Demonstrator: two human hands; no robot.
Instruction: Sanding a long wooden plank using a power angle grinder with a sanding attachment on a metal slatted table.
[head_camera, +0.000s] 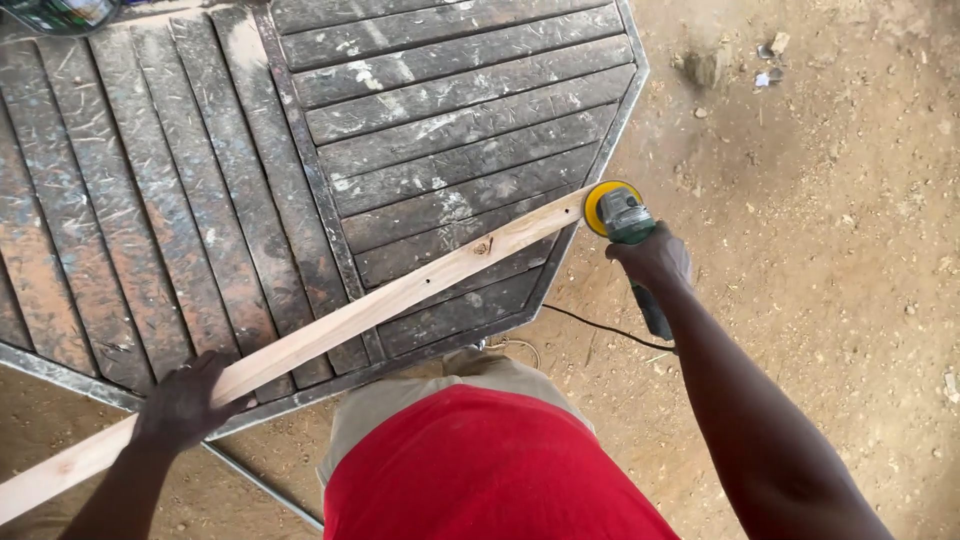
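Head view: sanding the end of a wooden strip (330, 330) on the slatted table (440, 130).
Left hand (185, 405) presses the strip flat, fingers closed over it; right hand (655, 258) wraps the grinder (622, 215), its yellow disc at the strip's far tip; keep 1 firm hold-down, light disc contact.

Single head-worn view, looking steeply down from above the person's chest. Close range: slatted counter (200, 200) fills upper left, dirt floor (830, 250) right, both forearms entering from the bottom edge.
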